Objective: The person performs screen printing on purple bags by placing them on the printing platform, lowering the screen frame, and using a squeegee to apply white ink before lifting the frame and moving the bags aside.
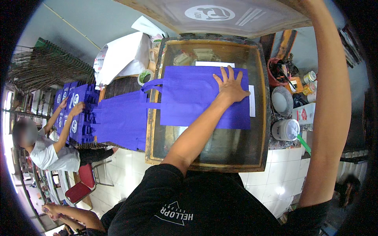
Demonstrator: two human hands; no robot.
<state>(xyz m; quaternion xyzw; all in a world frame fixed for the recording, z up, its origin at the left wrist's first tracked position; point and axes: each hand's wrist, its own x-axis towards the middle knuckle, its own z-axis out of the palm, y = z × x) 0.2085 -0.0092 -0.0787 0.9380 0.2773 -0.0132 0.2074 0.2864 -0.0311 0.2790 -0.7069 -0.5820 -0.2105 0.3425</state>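
A: Visibility first. What is cut off or hard to read?

B: Right hand is out of view; the right arm [330, 102] rises along the right side of the frame and leaves it at the top edge, beside the raised screen frame [220, 15] at upper centre. Cannot tell whether those fingers are open or closed, or what they grip. The seated person [51, 151] at mid left has a blurred head. The far edges of the frame go dark and bent.

A: Left hand?

B: Left hand [231, 88] lies flat, palm down, fingers spread wide, pressing on the blue fabric bag [197, 98]. It grasps nothing. The forearm hides part of the bag's lower half.

A: Bag position?

B: Centre of the frame, lying flat on the glass-topped printing table [165, 155], handles pointing toward frame left. A white paper strip [214, 63] lies just above it, touching its upper edge.

A: Surface and room?

B: Glass top sits in a worn wooden surround. More blue bags [122, 118] are spread left of the table. At mid left the seated person's hands touch a stack of printed blue bags [73, 114]. At right: a white lidded tub [285, 129], a grey bowl [281, 100], a red pot of tools [281, 70]. White floor tiles [275, 181] show below the table.
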